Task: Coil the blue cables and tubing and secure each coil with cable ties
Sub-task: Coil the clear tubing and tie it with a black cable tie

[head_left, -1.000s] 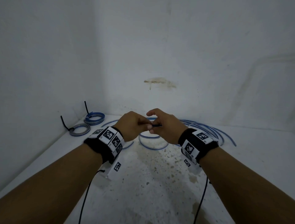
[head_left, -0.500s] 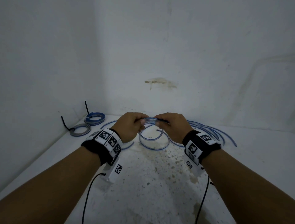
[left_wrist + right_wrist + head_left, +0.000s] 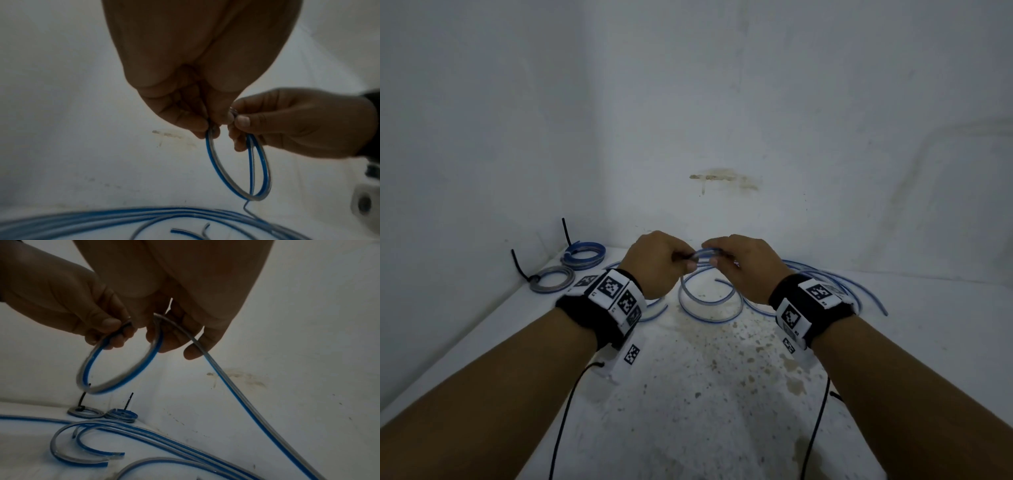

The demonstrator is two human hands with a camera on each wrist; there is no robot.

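My two hands hold one small loop of clear tubing with a blue stripe [image 3: 703,254] in the air above the table. The left hand [image 3: 685,262] pinches the loop's left side [image 3: 211,155], together with a short dark strip [image 3: 124,328] that looks like a black cable tie. The right hand [image 3: 717,260] pinches the loop's other side [image 3: 157,344]. From the right hand [image 3: 162,335] the tubing's tail [image 3: 246,410] runs down to the table. More loose blue tubing [image 3: 709,310] lies under the hands.
Two finished coils, one greyish [image 3: 553,279] and one blue [image 3: 583,255], lie in the left back corner, each with a black tie sticking up. White walls close the back and left. The stained white table [image 3: 688,394] reaches toward me.
One second ago my fingertips met on a dark strip. Since then the hands have drawn slightly apart and risen, and a small loop of tubing now hangs between them.
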